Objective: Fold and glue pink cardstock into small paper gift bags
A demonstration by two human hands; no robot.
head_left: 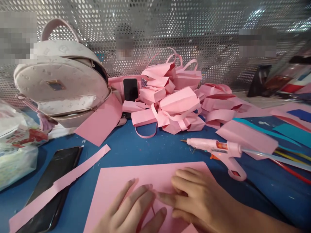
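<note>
A large sheet of pink paper (pixel 116 181) lies on the blue table in front of me. My left hand (pixel 133 210) rests on it with fingers spread and thumb apart. A thin paper edge shows between the index finger and the thumb. From the right, my right hand (pixel 196 197) reaches over the same sheet. Its index finger points at my left fingertips, while the other fingers curl down against the paper. Whatever lies under those fingers is hidden. Below the right hand, the corner of another pink piece (pixel 190 228) shows at the bottom edge.
A pink glue gun (pixel 216 147) lies right of the sheet. Behind it are heaped small pink paper bags (pixel 179 100). Left are a black phone (pixel 58 171) under a pink paper strip (pixel 65 178), a white backpack (pixel 60 77) and a plastic bag (pixel 19 145). Perforated metal (pixel 150 19) stands behind.
</note>
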